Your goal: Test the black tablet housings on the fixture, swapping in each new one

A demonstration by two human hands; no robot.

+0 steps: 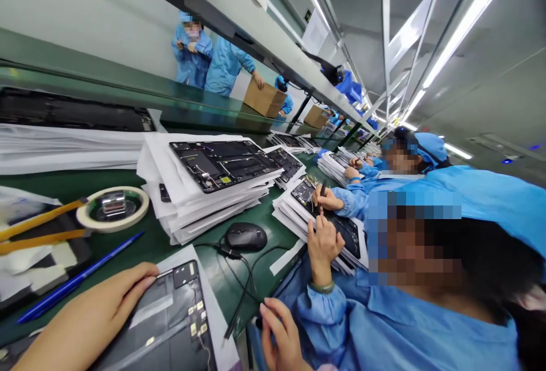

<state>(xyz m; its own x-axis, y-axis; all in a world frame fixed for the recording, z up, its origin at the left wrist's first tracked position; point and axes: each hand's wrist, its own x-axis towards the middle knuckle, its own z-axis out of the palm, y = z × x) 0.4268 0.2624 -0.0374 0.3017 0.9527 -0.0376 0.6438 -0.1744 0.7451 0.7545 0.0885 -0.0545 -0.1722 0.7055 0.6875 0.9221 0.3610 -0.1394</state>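
Observation:
A black device housing (170, 325) with small gold and white pads lies on white paper at the bottom left. My left hand (128, 291) rests at its upper left edge, fingers together over the rim; whether they pinch the edge is hard to tell. To the right of the housing, at the bottom centre, my right hand (279, 334) is raised with its fingers apart and nothing in it. A blue pen (81, 280) lies left of my left hand.
A black mouse (246, 236) with cables sits beyond the housing. Behind are paper-layered stacks of housings (226, 160), a tape roll (113, 209) and yellow-handled tweezers or scissors (42, 226). A co-worker (409, 314) in blue works close on the right.

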